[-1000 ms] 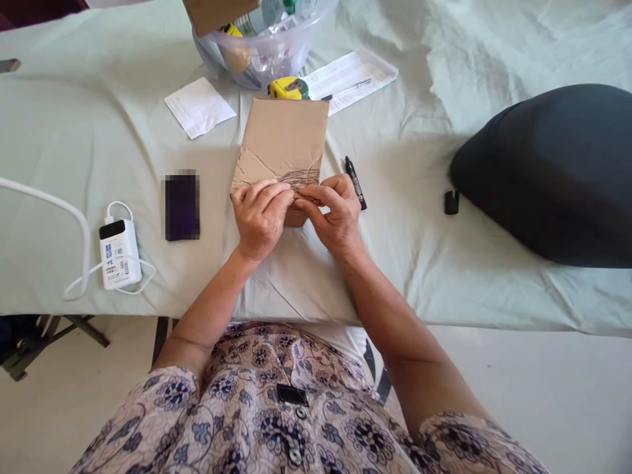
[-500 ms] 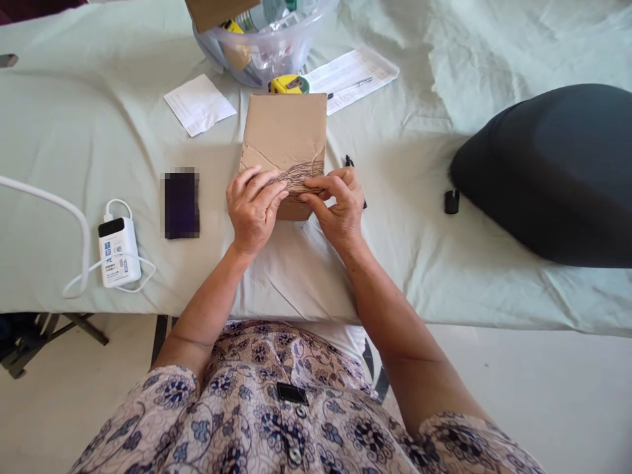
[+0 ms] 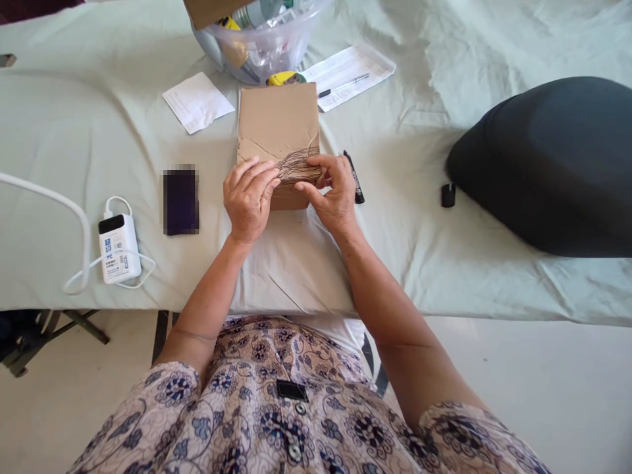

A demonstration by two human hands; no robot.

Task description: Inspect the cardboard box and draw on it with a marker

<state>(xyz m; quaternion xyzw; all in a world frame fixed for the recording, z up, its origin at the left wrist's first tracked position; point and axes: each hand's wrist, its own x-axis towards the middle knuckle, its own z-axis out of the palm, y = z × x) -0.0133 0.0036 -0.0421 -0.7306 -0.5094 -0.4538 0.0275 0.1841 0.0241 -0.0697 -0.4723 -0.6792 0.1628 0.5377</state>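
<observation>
Worktop's (image 3: 296, 289) near edge, then cardboard box (image 3: 276, 118). Your left hand (image 3: 248, 197), fingers bent, touches box's near left part; cannot tell whether gripping. Your right hand (image 3: 334, 194), thumb and forefinger apart, touches scribbled near right part. Black marker (image 3: 354, 178) just beside. Beyond box: yellow tape measure (image 3: 282, 78), basin (image 3: 296, 34).

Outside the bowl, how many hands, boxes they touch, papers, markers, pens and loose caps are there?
Hands: 2, left hand and right hand
Boxes: 1, cardboard box
Papers: 2, square paper and long paper
Markers: 1, black marker
Pens: 1, slim pen
Caps: 1, black cap
Total: 8
</observation>
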